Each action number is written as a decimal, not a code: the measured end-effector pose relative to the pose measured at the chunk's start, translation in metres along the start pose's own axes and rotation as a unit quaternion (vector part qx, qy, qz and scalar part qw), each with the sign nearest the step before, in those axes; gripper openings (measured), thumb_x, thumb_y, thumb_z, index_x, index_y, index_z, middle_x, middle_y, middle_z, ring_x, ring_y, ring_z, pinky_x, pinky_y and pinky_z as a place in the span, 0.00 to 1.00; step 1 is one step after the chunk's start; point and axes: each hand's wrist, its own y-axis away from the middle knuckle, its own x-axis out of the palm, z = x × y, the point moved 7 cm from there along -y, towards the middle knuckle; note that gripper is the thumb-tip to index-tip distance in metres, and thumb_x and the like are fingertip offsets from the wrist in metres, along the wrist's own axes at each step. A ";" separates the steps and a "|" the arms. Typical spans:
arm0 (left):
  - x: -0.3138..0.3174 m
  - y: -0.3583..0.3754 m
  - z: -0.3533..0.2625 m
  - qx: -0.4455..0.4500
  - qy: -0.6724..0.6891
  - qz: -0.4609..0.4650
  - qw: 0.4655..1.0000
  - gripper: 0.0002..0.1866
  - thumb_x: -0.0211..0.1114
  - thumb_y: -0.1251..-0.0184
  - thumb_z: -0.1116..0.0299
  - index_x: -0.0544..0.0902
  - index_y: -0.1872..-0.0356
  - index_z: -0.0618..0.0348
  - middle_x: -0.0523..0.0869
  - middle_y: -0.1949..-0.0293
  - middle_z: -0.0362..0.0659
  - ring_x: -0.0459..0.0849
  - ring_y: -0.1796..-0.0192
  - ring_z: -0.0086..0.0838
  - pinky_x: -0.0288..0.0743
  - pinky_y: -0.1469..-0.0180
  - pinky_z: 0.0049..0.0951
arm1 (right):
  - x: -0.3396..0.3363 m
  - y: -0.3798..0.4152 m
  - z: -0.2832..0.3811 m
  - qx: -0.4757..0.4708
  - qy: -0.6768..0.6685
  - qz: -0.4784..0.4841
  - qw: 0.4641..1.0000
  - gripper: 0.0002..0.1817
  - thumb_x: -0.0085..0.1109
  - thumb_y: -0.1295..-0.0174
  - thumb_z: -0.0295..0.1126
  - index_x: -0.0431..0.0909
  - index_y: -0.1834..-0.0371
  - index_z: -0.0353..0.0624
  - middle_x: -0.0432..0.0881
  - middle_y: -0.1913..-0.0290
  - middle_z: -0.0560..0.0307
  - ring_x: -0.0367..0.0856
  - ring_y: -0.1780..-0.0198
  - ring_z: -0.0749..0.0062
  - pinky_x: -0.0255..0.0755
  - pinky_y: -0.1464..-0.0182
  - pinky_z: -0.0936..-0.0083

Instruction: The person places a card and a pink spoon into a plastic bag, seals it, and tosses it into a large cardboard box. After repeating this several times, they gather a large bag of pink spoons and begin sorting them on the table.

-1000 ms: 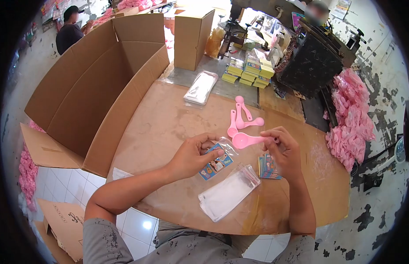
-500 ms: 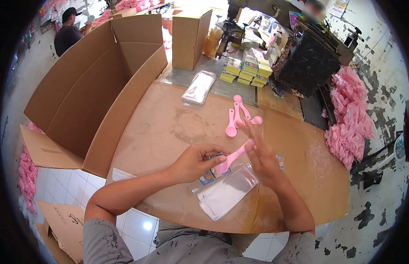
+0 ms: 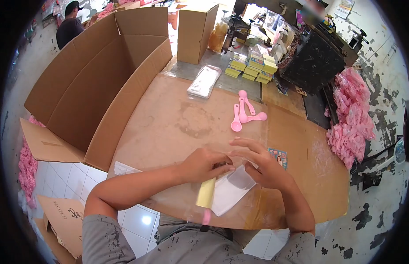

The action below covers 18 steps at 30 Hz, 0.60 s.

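My left hand [image 3: 206, 165] pinches a yellow-backed card [image 3: 206, 193] that hangs down near the table's front edge. A pink end [image 3: 207, 216], like part of a spoon, shows just below the card; clear film seems to surround both, though motion blurs it. Close by on the right, my right hand [image 3: 262, 166] has its fingers stretched out and apart, above a stack of clear plastic bags [image 3: 231, 196]. Beside that hand lies a printed card [image 3: 279, 157]. Several pink measuring spoons [image 3: 244, 112] rest farther back on the table.
A large open cardboard box [image 3: 121, 101] stands at the left. Toward the back are another pack of clear bags [image 3: 204, 82], stacked card bundles [image 3: 253, 66] and a tall carton [image 3: 195, 35]. Pink bags [image 3: 352, 119] hang at the right. A person [image 3: 70, 26] is at the far left.
The pink spoon held between my hands has swung down toward me, now with a yellow-backed card at my left hand. My right hand has lowered over the bags.
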 end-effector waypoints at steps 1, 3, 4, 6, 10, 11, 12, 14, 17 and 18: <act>0.000 -0.001 -0.003 0.028 -0.022 -0.017 0.999 0.08 0.72 0.27 0.65 0.91 0.54 0.56 0.92 0.65 0.45 0.90 0.69 0.34 0.82 0.64 0.34 | -0.001 0.005 -0.001 0.005 0.014 -0.021 1.000 0.33 0.57 0.42 0.13 0.80 0.31 0.47 0.76 0.25 0.49 0.73 0.23 0.49 0.66 0.22 0.54; 0.003 -0.001 -0.008 0.081 -0.065 -0.048 0.993 0.06 0.74 0.29 0.66 0.91 0.56 0.55 0.92 0.65 0.45 0.91 0.67 0.35 0.82 0.63 0.34 | 0.005 0.016 0.006 -0.014 0.045 -0.034 0.998 0.32 0.59 0.41 0.15 0.80 0.31 0.48 0.76 0.25 0.50 0.74 0.24 0.49 0.67 0.23 0.54; 0.007 0.000 0.000 0.058 -0.069 -0.035 0.995 0.06 0.74 0.28 0.65 0.91 0.57 0.55 0.92 0.66 0.46 0.90 0.68 0.36 0.82 0.63 0.34 | 0.009 0.022 0.016 -0.040 0.064 -0.026 0.997 0.31 0.60 0.40 0.17 0.80 0.31 0.50 0.76 0.24 0.51 0.74 0.23 0.50 0.67 0.23 0.55; 0.011 0.000 0.015 0.014 -0.080 -0.011 0.997 0.07 0.73 0.27 0.63 0.91 0.57 0.54 0.92 0.68 0.46 0.90 0.69 0.37 0.82 0.64 0.36 | 0.026 0.031 0.039 -0.093 0.101 0.006 0.991 0.28 0.62 0.37 0.20 0.81 0.31 0.51 0.77 0.25 0.52 0.74 0.23 0.52 0.68 0.24 0.55; 0.008 -0.007 0.012 -0.067 -0.030 0.002 0.997 0.13 0.71 0.24 0.58 0.92 0.60 0.57 0.90 0.74 0.48 0.89 0.72 0.41 0.80 0.68 0.39 | 0.075 0.035 0.089 -0.200 0.126 0.058 0.970 0.21 0.61 0.33 0.28 0.83 0.36 0.48 0.81 0.31 0.53 0.75 0.25 0.57 0.71 0.25 0.59; 0.007 -0.007 0.011 -0.080 -0.021 0.006 0.997 0.13 0.70 0.24 0.57 0.92 0.60 0.57 0.89 0.75 0.49 0.88 0.73 0.41 0.80 0.68 0.38 | 0.080 0.035 0.097 -0.227 0.120 0.058 0.965 0.19 0.61 0.32 0.30 0.84 0.38 0.47 0.82 0.33 0.54 0.75 0.25 0.58 0.71 0.26 0.60; 0.007 -0.008 0.010 -0.092 -0.012 0.012 0.996 0.14 0.70 0.23 0.57 0.92 0.59 0.58 0.89 0.75 0.49 0.88 0.74 0.40 0.79 0.69 0.38 | 0.087 0.035 0.100 -0.242 0.146 0.071 0.957 0.18 0.61 0.32 0.30 0.84 0.39 0.46 0.83 0.34 0.54 0.76 0.25 0.59 0.72 0.26 0.61; 0.007 -0.007 0.011 -0.113 -0.006 0.008 0.994 0.14 0.69 0.22 0.58 0.92 0.59 0.58 0.87 0.78 0.47 0.86 0.76 0.36 0.78 0.71 0.36 | 0.097 0.036 0.101 -0.270 0.200 0.093 0.937 0.16 0.62 0.33 0.31 0.84 0.42 0.43 0.84 0.36 0.54 0.76 0.26 0.61 0.74 0.28 0.63; 0.003 -0.008 0.013 -0.188 0.043 0.029 0.981 0.14 0.69 0.21 0.58 0.92 0.55 0.60 0.87 0.77 0.43 0.86 0.73 0.29 0.78 0.67 0.31 | 0.082 0.025 0.104 -0.263 0.162 0.090 0.947 0.14 0.61 0.31 0.31 0.84 0.44 0.42 0.85 0.37 0.53 0.80 0.30 0.62 0.77 0.31 0.64; 0.002 -0.008 0.014 -0.220 0.067 0.040 0.972 0.15 0.68 0.21 0.58 0.92 0.53 0.60 0.88 0.75 0.42 0.86 0.71 0.26 0.78 0.65 0.29 | 0.067 0.019 0.105 -0.255 0.130 0.055 0.957 0.14 0.62 0.32 0.30 0.84 0.45 0.42 0.85 0.40 0.53 0.83 0.33 0.62 0.78 0.33 0.64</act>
